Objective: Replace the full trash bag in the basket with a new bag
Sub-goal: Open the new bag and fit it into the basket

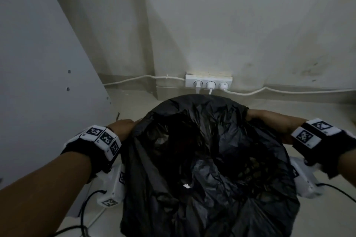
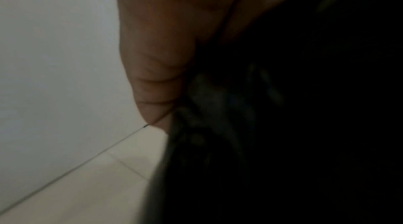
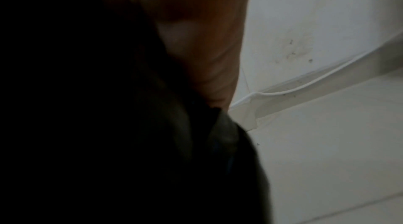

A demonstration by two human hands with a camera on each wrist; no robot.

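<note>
Work the trash bag (image 1: 212, 159) by its rim, one side per hand: left hand (image 1: 123, 127) at the left edge of the mouth, right hand (image 1: 269, 119) at the right edge, both low and level with each other. Keep the pull even on both sides so that the thin black film neither tears nor slips off one side. Move the film a little at a time round the mouth rather than tugging at one spot. Keep the mouth wide open and centred, and watch the far edge, which lies close to the power strip (image 1: 209, 82) and its plugs at the foot of the wall.

Stands on the floor (image 1: 317, 106) near the wall, directly below that strip, with the mouth facing up.

Cannot tell how the fingers (image 2: 157, 90) lie. From the head, hidden behind the bag's edge on both sides. From the left wrist, only creased skin pressed against dark film, tips out of sight. From the right wrist, much the same, dim and blurred. Clenched on the film or merely pressing it: not shown.

No clear sight of the basket under the black plastic. Hard to say whether full bag or fresh one; inside, only crumpled dark folds and one small pale glint. Near edge cut off at the bottom of the head view.
</note>
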